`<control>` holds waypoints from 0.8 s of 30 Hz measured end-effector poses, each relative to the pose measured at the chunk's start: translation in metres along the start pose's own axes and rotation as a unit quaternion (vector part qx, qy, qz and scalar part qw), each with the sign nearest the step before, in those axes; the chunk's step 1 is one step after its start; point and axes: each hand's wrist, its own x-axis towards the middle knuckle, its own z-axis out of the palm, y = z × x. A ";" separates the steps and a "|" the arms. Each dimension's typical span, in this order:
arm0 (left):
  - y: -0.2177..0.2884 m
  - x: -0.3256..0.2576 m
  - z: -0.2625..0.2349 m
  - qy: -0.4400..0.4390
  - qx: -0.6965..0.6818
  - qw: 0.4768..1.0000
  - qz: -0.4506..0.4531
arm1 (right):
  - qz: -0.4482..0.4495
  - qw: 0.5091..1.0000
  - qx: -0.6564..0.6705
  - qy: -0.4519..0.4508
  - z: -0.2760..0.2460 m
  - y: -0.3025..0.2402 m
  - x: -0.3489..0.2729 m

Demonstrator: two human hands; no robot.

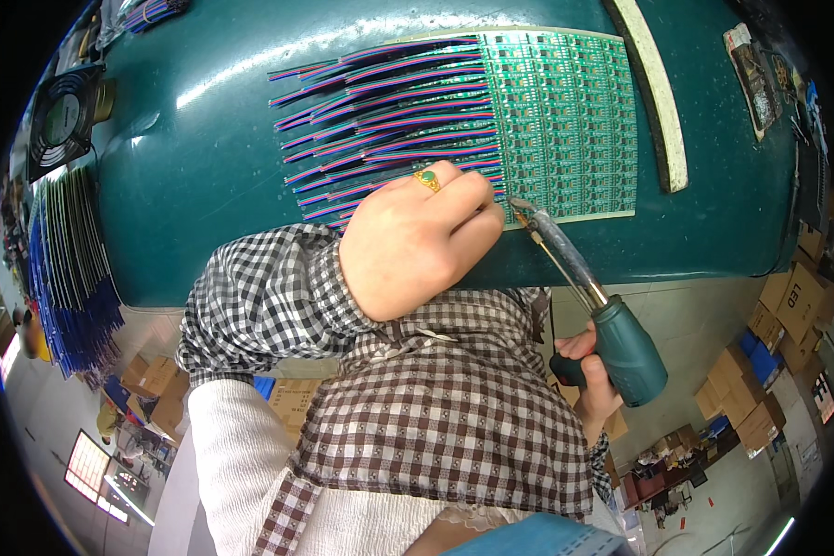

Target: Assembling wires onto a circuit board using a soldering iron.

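Note:
A panel of small green circuit boards (565,125) lies on the green tabletop, with rows of multicoloured ribbon wires (398,111) running out from its left edge. My left hand (422,241), a ring on one finger, is closed over the lowest wires at the panel's near left corner. Its fingertips are mostly hidden beneath the hand, but the wires run into its grip. In my right hand (595,385) is the handle of a green soldering gun (628,347). The gun's metal tip points up and left, close beside the left fingertips at the board's edge.
A pale strip with a dark edge (656,97) lies right of the panel. At the table's left stands a black fan (65,116), and a thick bundle of blue wires (74,287) hangs over that edge. Cardboard boxes (741,394) are stacked on the floor at right.

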 end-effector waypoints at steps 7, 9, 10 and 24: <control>0.000 0.000 0.001 0.001 -0.002 1.000 0.001 | -0.006 1.000 -0.012 0.004 -0.001 0.000 -0.001; 0.000 0.000 0.000 -0.002 -0.001 1.000 0.001 | -0.013 1.000 -0.014 0.006 -0.001 0.000 -0.001; 0.000 0.000 0.000 -0.005 0.000 1.000 0.001 | -0.010 1.000 -0.012 0.014 0.001 -0.001 -0.001; 0.002 -0.002 0.003 0.003 0.014 1.000 0.005 | -0.007 0.999 -0.019 0.024 0.000 -0.005 0.001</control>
